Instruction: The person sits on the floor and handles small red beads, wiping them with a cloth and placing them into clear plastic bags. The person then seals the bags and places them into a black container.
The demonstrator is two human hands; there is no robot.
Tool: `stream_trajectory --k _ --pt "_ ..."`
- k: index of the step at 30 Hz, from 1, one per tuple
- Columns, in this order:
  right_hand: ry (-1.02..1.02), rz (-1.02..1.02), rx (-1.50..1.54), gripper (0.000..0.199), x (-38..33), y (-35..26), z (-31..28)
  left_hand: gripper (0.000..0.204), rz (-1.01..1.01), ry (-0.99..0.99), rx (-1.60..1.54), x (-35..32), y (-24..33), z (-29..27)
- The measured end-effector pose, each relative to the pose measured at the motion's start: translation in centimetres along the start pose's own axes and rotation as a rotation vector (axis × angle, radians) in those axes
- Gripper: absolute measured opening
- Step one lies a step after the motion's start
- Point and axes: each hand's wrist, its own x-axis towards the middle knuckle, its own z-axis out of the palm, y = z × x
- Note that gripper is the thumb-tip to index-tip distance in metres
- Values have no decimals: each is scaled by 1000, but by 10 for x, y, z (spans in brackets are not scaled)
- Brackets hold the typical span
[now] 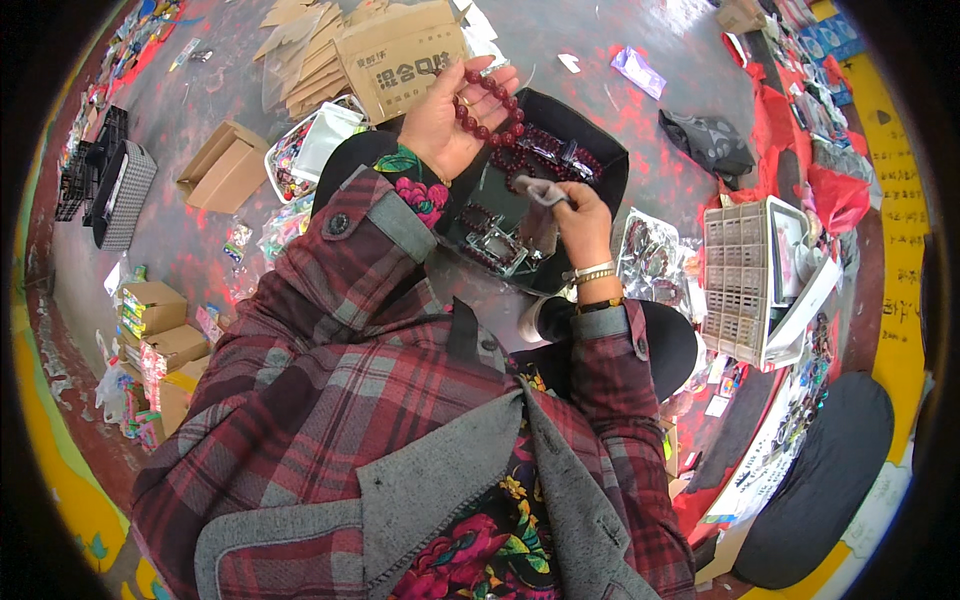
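A string of dark red round beads (470, 122) lies across the palm and fingers of my left hand (445, 125), which is turned up over the far left side of a black box (607, 158). Pinched in my right hand (585, 222) is a small, soft grey cloth-like piece (543, 192); I cannot tell whether it is a cloth or a pouch. That hand is above the box's right side. Inside the box, more dark red beads (545, 145) lie along the far side. Several bracelets in clear wrapping (495, 245) sit near its front left.
Flattened cardboard (400, 60) lies beyond my left hand. An open brown carton (222, 168) and a white basket (275, 160) stand to the left. At right are a cream plastic crate (735, 280), clear bags of bracelets (650, 255) and a black bag (705, 145).
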Motion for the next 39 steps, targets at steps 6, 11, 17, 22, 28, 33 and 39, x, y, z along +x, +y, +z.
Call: stream_trajectory --k 6,11,17,22,28,33,39 --pt "-272 -194 -468 14 -37 46 33 41 -74 -25 6 -2 -3 2" --pt "-848 -164 -846 21 -62 63 66 55 -139 -33 -21 -5 -1 7" --pt "-656 -116 -467 22 -27 21 33 52 -152 -91 -18 -5 -8 3" --pt "-3 -110 326 59 -5 -37 4 42 -146 -93 26 -14 -22 12" --pt "74 -315 -7 80 -6 -63 9 45 -108 -283 312 -23 -50 5" --pt "62 -325 -7 67 -6 -62 15 44 -131 -319 472 -36 -47 19" --pt "-3 -226 116 55 -6 -51 14 44 -34 -333 845 -32 -41 16"
